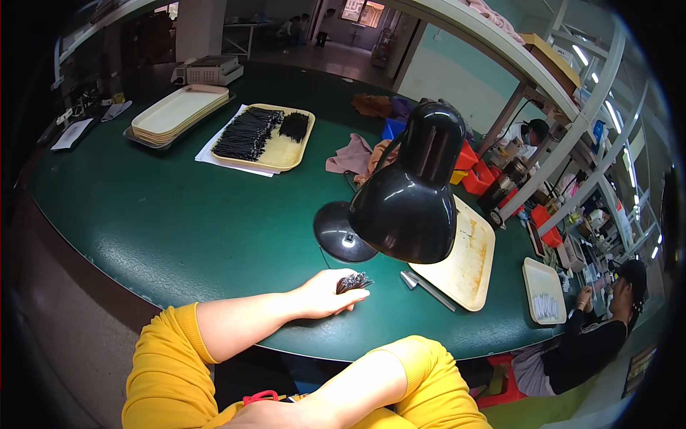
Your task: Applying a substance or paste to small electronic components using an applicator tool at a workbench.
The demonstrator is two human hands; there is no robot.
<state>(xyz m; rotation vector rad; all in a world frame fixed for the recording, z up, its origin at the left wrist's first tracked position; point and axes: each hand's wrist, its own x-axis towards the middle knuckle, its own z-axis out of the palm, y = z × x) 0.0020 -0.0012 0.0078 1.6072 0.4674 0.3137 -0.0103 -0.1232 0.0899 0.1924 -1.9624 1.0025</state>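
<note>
Green table [214, 229], lamp [409, 204] overlapping tray [468, 254], held bundle [352, 284]

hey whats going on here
A person in yellow sleeves holds a bundle of thin black wire-like pieces with silvery tips in the left hand, in front of a glossy black desk lamp. The right hand is at the picture's lower edge, partly cut off. More thin black pieces lie in a cream rectangular tray farther back on the green table.

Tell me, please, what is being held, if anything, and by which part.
Left hand: a bundle of thin dark wires, held around its sides near one end. Right hand: cut off, cannot tell.
</note>
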